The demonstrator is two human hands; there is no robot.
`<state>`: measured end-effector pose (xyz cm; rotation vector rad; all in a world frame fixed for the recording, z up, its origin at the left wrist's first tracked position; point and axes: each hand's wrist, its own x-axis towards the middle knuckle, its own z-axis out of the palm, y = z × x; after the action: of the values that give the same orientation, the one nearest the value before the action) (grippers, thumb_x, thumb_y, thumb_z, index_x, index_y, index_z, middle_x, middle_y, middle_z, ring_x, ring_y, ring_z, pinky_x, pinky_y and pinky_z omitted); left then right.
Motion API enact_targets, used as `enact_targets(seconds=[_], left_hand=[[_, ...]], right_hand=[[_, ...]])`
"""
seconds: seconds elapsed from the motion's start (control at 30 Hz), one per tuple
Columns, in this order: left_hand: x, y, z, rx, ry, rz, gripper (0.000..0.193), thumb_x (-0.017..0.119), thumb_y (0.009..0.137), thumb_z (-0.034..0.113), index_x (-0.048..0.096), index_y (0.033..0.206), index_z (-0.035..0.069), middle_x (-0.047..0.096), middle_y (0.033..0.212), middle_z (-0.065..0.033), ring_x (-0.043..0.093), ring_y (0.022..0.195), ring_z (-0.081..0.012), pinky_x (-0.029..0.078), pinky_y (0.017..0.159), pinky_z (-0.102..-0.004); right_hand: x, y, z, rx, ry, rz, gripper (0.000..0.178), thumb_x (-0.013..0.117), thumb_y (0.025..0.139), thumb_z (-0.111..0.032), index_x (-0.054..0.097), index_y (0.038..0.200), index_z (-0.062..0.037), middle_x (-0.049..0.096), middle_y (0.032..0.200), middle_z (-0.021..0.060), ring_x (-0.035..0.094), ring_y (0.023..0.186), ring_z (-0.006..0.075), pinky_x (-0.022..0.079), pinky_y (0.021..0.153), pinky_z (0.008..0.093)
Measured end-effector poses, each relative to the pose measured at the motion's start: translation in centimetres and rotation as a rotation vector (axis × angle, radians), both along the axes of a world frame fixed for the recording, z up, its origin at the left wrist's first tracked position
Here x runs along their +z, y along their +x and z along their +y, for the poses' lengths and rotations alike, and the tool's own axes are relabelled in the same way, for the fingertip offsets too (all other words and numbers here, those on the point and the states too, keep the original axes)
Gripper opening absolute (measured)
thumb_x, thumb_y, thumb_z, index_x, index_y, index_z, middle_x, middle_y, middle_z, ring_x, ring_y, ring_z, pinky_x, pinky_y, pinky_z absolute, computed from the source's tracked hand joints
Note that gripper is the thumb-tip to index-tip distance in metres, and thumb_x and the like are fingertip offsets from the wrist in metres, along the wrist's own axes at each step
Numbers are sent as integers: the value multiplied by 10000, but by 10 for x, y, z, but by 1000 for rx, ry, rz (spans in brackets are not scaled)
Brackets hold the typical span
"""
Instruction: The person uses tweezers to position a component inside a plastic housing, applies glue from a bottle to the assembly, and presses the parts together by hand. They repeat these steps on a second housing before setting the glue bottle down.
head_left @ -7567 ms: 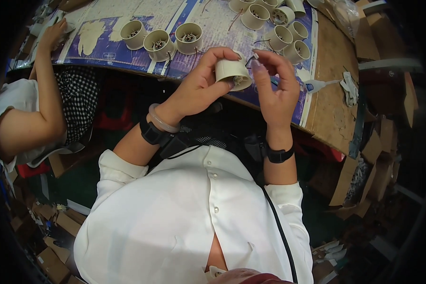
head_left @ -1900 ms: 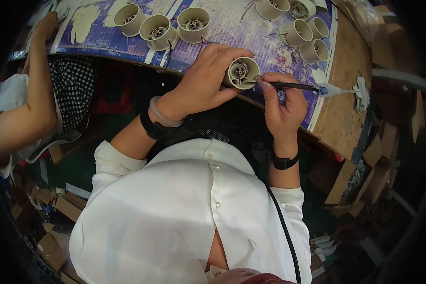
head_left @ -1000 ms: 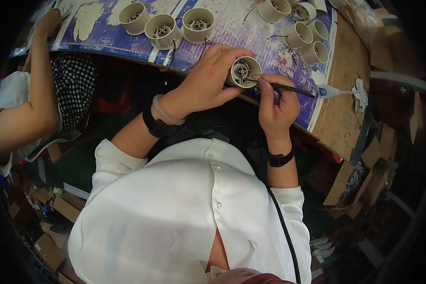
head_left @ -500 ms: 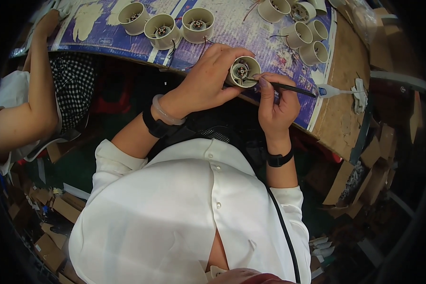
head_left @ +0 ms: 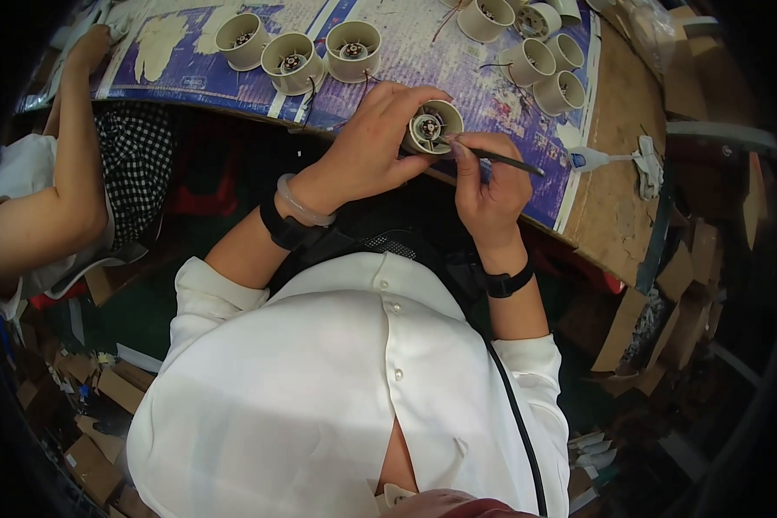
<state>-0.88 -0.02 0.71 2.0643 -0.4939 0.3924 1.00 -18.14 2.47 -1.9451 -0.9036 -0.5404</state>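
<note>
Tool point(head_left: 521, 165) tip unclear w/in cup point(head_left: 450, 118); R hand point(head_left: 495, 186) pinches tool, L hand point(head_left: 378, 142) holds cup.

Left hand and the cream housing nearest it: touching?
Touching. Head view: the left hand cups the cream housing, its fingers and thumb against the outer wall.

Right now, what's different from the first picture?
The right hand, earlier at a dark wire, has taken hold of a thin dark tool, its tip at the cream cup. The cup has turned its opening more toward the camera. The left hand still holds the cup; three cups beyond stay on the table.
</note>
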Motion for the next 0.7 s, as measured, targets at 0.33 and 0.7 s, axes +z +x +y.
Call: enact_targets(seconds=[0.33, 0.7], left_hand=[[-2, 0, -2, 114, 20, -96, 607, 766, 724, 86, 509, 1274, 74, 593, 1187, -84, 526, 1072, -279, 431, 932, -364], [0, -3, -5, 258, 85, -166, 623, 772, 676, 61, 496, 1234, 57, 578, 1162, -123, 520, 1050, -331, 419, 919, -413]], right_hand=[[25, 10, -35, -234, 128, 74, 103, 707, 806, -13, 666, 900, -27, 649, 819, 85, 595, 682, 261, 474, 609, 319], [-9, 7, -69, -415, -325, -92, 105, 702, 824, -46, 698, 928, -56, 608, 793, 87, 588, 719, 231, 472, 641, 282]])
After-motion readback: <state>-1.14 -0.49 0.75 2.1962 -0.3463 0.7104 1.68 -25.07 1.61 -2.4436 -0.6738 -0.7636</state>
